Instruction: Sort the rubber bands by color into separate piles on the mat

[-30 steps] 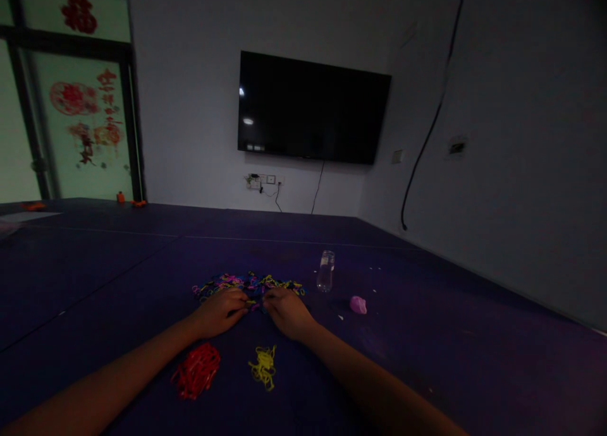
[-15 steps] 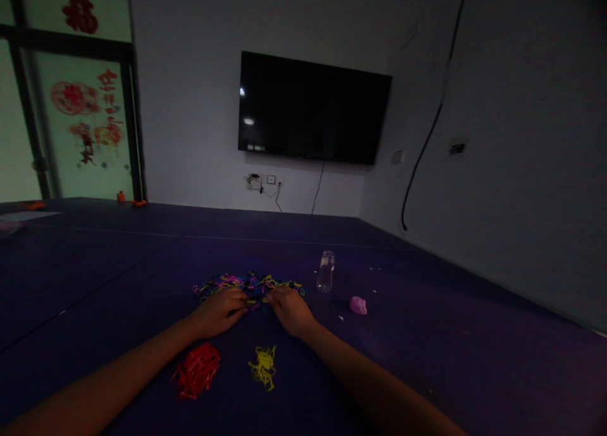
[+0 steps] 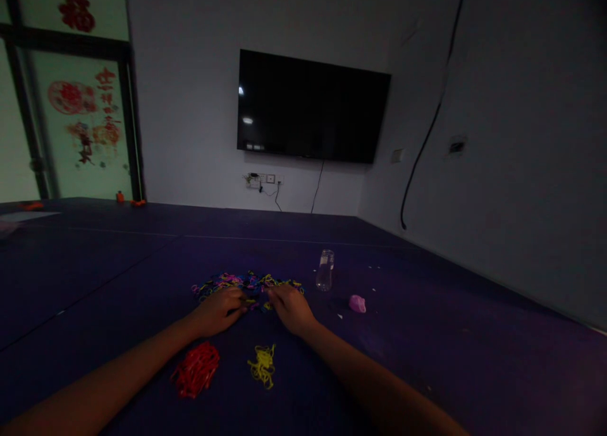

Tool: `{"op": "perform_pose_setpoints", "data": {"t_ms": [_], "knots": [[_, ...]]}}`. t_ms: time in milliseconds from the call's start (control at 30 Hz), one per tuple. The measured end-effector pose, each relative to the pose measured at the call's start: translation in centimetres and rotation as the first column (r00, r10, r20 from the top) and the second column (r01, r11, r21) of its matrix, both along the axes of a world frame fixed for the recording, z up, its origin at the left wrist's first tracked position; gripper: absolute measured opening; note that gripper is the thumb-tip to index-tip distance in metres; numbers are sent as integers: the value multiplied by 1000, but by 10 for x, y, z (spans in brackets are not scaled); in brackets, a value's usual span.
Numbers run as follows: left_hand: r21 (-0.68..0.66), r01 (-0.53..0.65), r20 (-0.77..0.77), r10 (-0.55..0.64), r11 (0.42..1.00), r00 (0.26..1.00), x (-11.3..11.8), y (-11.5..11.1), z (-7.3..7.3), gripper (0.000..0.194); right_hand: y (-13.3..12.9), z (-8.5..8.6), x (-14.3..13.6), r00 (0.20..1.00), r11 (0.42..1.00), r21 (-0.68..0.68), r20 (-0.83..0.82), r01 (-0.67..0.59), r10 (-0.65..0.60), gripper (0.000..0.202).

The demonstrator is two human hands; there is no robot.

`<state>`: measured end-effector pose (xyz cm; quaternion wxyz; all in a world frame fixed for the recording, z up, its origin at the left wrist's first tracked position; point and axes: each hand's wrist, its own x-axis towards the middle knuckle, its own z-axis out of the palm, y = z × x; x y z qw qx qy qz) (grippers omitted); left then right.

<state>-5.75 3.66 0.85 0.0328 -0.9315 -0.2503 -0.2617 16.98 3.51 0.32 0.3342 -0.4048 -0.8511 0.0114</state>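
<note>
A spread heap of mixed-colour rubber bands point(image 3: 229, 279) lies on the dark purple surface, and both hands are at its near edge. My left hand point(image 3: 220, 311) is closed, thumb and fingers pinched at a yellow rubber band point(image 3: 249, 301). Opposite it, my right hand point(image 3: 291, 309) dips its closed fingertips into the bands; what they grip, if anything, is too small to make out. Closer to me, a pile of red rubber bands point(image 3: 196, 369) lies by the left forearm. A smaller pile of yellow rubber bands point(image 3: 262, 365) sits between the forearms.
Right of the heap stands a clear bottle point(image 3: 325, 270), with a crumpled pink item point(image 3: 357, 304) nearby. Small white scraps lie around them. The purple surface point(image 3: 427, 335) runs back to the wall, where a television point(image 3: 313, 107) hangs. Orange objects point(image 3: 137, 203) rest at the far left edge.
My right fingertips have shifted slightly up and left in the heap, and a yellow band now shows beneath them. My left hand has hardly moved. The view has tilted very slightly.
</note>
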Motion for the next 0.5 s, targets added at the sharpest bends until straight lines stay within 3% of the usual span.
{"op": "perform_pose_setpoints", "data": {"t_ms": [133, 267, 400, 500], "knots": [[0, 13, 0, -13, 1000, 1000, 1, -1, 1, 23, 3, -2, 0, 995, 999, 43, 99, 29, -33, 38], [9, -3, 0, 3, 1000, 1000, 2, -1, 2, 22, 4, -4, -1, 985, 997, 63, 171, -34, 23, 33], [9, -21, -6, 21, 1000, 1000, 1, -1, 1, 21, 2, -3, -1, 981, 995, 72, 186, -70, 56, 31], [2, -26, -6, 26, 1000, 1000, 1, -1, 0, 21, 0, -2, -1, 983, 996, 80, 182, -28, 13, 32]]}}
